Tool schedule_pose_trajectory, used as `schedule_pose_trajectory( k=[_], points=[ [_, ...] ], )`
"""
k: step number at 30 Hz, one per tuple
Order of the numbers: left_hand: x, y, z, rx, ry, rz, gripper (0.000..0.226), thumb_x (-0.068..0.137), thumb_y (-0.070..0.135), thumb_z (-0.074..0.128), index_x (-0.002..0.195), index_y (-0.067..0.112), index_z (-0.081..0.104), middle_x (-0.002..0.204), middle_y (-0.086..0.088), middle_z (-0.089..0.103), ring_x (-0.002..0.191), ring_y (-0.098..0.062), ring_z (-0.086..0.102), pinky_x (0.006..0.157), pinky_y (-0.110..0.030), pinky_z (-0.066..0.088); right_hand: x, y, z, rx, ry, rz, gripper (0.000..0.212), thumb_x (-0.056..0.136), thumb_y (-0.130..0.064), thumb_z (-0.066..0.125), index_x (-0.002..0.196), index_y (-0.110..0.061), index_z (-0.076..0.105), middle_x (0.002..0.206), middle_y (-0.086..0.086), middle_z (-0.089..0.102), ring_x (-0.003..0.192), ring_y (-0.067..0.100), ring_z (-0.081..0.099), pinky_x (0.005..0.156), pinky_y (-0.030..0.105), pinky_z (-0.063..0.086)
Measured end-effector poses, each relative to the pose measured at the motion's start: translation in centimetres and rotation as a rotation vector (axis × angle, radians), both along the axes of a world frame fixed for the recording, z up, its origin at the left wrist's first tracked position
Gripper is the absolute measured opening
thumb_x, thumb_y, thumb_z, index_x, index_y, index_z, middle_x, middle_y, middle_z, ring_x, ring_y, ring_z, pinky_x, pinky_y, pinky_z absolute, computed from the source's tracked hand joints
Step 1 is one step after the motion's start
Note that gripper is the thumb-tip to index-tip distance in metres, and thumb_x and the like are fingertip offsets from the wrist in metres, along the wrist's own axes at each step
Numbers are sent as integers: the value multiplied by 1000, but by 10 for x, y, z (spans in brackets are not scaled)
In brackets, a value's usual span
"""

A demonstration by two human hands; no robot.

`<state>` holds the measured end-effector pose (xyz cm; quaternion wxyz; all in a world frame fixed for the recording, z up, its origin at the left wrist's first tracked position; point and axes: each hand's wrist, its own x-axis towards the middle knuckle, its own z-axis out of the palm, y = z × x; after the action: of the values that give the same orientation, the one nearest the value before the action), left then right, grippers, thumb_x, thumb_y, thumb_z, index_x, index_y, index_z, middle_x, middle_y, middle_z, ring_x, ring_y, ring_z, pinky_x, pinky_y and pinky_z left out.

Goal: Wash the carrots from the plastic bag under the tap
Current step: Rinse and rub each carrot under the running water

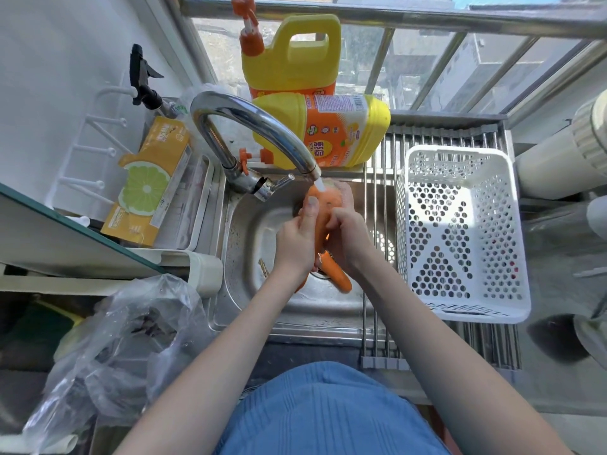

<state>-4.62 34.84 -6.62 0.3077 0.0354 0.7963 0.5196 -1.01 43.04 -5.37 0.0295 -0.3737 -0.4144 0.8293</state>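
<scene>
Two "YEON"-labelled detergent jugs (331, 133)

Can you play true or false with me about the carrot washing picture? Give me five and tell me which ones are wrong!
1. Both hands hold a carrot under the tap. True: the left hand and the right hand are both wrapped round it.
2. The white basket is full of carrots. False: no carrots show in it.
3. Another carrot lies in the sink. True.
4. The plastic bag sits to the right of the sink. False: it lies to the left.
5. Both yellow bottles are standing up. False: one yellow bottle stands, the other yellow bottle lies on its side.
</scene>
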Motion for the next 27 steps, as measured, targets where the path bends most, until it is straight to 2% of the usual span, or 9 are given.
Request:
schedule_pose_trajectory(
  k=[3,7,9,12,16,19,22,24,27],
  points=[
    [0,-1,2,31,-29,4,72,94,64,34,70,3,62,57,-15,59,37,-19,52,37,-23,38,-1,0,0,-11,15,-21,67,64,-20,48,127,1,42,94,19,45,68,28,44,52,31,32],
    [0,-2,0,35,-25,4,65,93,63,33,70,10,62,61,-14,60,41,-18,54,36,-21,37,-1,-1,1,148,-21,58,47,82,-34,39,124,-14,40,95,17,49,71,28,48,58,40,36],
    [1,-3,-2,21,4,16,66,93,67,32,67,14,62,61,-12,62,48,-22,56,41,-25,41,-1,1,1,237,6,138,34,82,-30,35,116,-23,37,89,14,46,67,28,46,60,45,38],
    [1,-4,-5,7,6,28,81,83,80,27,67,10,64,59,-12,63,53,-27,58,48,-35,45,-1,5,1,313,10,229,45,77,-28,35,122,-21,31,82,7,43,61,16,45,55,35,40],
    [-1,-4,-2,14,-4,-6,83,81,79,26,76,6,66,61,-12,62,48,-21,57,41,-25,39,2,7,-3,172,31,166,56,72,-15,35,128,-17,34,76,8,45,57,19,45,53,32,36],
    [-2,-4,2,14,-7,-35,77,85,71,27,80,3,64,64,-14,60,39,-14,55,35,-21,38,4,5,3,56,103,78,20,97,-19,34,110,-17,49,69,3,58,58,17,53,57,32,35],
    [-3,-3,3,34,-42,-12,75,90,66,29,84,-1,64,65,-16,59,34,-11,53,32,-20,36,3,5,3,193,17,158,27,106,-28,26,124,-15,41,76,10,52,57,20,51,54,37,41],
    [-2,-3,2,45,-66,2,79,87,70,29,84,-2,64,65,-18,59,35,-14,53,33,-21,37,3,7,4,291,-6,231,27,104,-22,25,129,-16,34,76,11,48,58,23,49,53,39,45],
    [-1,-5,0,53,-79,15,85,81,74,28,80,-3,64,61,-19,59,36,-17,52,34,-22,37,4,9,6,350,11,284,28,97,-11,30,123,-21,34,75,5,45,60,20,47,60,41,50]
  ],
)
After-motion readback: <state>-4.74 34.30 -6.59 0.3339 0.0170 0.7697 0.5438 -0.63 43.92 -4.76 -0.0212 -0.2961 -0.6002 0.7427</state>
